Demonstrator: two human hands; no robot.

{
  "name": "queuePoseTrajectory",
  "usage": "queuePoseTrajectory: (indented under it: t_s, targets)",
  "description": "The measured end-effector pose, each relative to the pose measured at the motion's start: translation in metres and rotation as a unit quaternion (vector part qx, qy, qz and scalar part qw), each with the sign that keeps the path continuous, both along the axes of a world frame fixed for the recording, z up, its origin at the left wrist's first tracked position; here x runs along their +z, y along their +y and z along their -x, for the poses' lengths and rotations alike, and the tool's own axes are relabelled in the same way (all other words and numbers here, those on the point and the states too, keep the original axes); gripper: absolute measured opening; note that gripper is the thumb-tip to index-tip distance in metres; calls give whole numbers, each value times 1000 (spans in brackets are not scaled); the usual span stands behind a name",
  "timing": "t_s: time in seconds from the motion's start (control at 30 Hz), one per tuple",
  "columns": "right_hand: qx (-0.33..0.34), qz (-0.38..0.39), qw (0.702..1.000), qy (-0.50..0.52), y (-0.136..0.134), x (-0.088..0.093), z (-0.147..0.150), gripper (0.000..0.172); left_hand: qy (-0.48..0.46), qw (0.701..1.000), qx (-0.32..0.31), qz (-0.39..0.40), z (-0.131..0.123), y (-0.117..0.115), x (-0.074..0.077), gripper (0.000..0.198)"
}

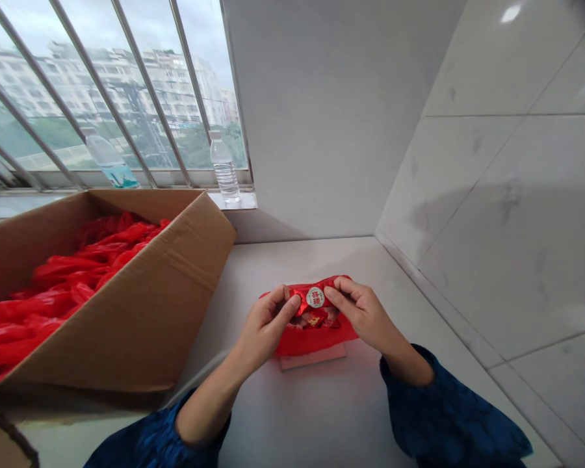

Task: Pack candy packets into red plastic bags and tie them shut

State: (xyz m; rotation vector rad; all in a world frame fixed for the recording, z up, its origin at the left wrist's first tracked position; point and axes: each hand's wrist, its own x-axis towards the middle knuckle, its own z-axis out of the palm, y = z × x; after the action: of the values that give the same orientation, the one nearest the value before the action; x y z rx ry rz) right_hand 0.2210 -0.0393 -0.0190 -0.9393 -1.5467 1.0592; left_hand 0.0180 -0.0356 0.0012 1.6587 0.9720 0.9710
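A red bag (302, 341) with a round white label (315, 297) printed in red is stretched between my hands over the table. Small red and gold wrapped pieces (316, 320) show at its middle; their kind I cannot make out. My left hand (270, 322) pinches the bag's upper edge left of the label, thumb on top. On the label's other side, my right hand (363, 312) grips the same edge between thumb and fingers. A flat pinkish piece (314, 357) sticks out from beneath the bag, mostly hidden.
At left stands an open cardboard box (141, 312) filled with red plastic bags (78, 273). Two plastic bottles, one clear (225, 169) and one with a blue label (111, 159), stand by the barred window. A tiled wall (507, 247) borders the white table (292, 416) at right.
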Motion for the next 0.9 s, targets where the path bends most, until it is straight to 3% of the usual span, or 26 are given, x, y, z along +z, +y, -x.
queuePoseTrajectory:
  t_s: [0.07,0.17,0.27,0.5,0.7,0.8,0.9]
  targets:
    - [-33,-40,995,-82,3,-2,-2,34,92,993,33,-66,6,3,2,41]
    - [-62,-87,955,-276,9,-10,-5,37,246,950,111,-159,16,6,7,48]
    - [-29,-65,916,-396,18,-22,-4,35,278,934,132,-181,23,7,11,49]
    - [-23,-25,902,-430,43,-54,1,27,294,926,132,-196,23,8,9,47]
    - [-21,-4,895,-446,48,-79,4,17,293,929,122,-189,23,9,6,45]
    - [-22,-5,901,-433,48,-82,9,17,294,929,120,-188,22,8,6,44]
    - [-19,-14,915,-403,47,-74,7,12,297,929,118,-185,23,8,6,43]
